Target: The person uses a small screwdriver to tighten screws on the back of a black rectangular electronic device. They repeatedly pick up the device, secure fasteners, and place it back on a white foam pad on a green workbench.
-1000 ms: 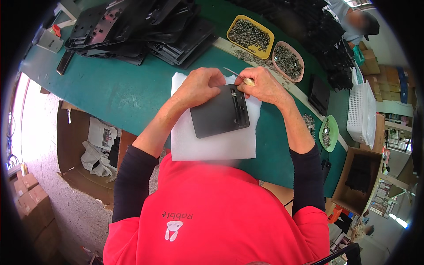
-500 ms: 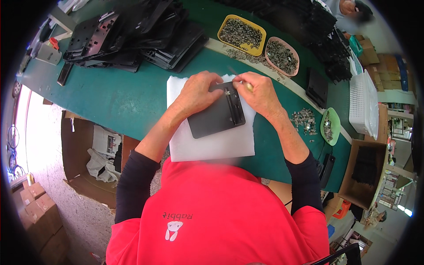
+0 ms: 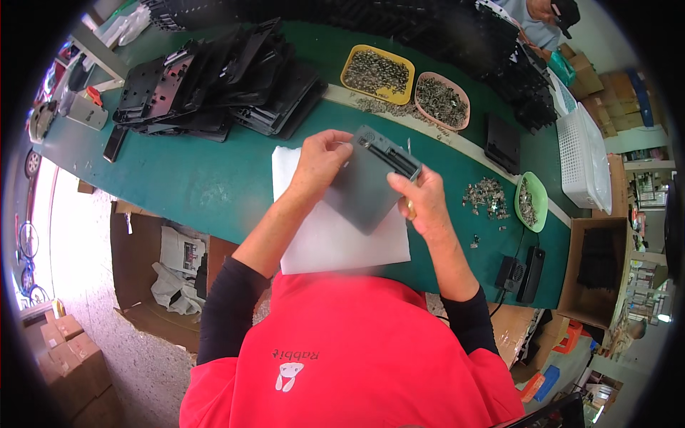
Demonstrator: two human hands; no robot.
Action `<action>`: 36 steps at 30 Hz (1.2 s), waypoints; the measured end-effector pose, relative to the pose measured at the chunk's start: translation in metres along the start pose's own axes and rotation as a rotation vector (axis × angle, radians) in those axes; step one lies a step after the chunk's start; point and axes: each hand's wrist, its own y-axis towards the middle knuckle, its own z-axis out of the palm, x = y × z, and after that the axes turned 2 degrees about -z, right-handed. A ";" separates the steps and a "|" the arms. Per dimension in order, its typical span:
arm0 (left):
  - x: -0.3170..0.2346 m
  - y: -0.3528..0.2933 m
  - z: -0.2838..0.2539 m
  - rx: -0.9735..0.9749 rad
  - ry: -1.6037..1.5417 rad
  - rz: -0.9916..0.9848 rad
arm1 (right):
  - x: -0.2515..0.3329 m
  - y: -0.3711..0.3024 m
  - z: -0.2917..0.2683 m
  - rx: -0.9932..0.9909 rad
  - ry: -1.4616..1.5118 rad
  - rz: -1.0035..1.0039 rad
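The left hand (image 3: 321, 162) and right hand (image 3: 427, 202) both have their grip clamped on a flat dark panel (image 3: 365, 188), tilted over the white sheet (image 3: 342, 247) on the green surface (image 3: 178, 167); a yellowish handle (image 3: 411, 209) shows by the right hand. Farther off I see a yellow tray (image 3: 401, 96) and a pink tray (image 3: 467, 108) of metal bits (image 3: 374, 70).

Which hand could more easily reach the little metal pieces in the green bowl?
Probably the right hand: it's closer to the green bowl. But both it and the left hand are holding the dark panel, so it might need to let go first.
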 end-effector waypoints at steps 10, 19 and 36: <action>0.015 -0.008 0.019 -0.155 -0.922 -0.202 | 0.072 -0.017 0.066 0.054 -1.030 -0.587; -0.018 -0.034 0.004 -0.210 -1.105 -0.417 | 0.092 -0.005 0.057 0.130 -0.941 -0.454; -0.017 -0.042 0.008 0.227 -1.284 -0.183 | 0.027 -0.007 -0.026 -0.004 -1.025 -0.203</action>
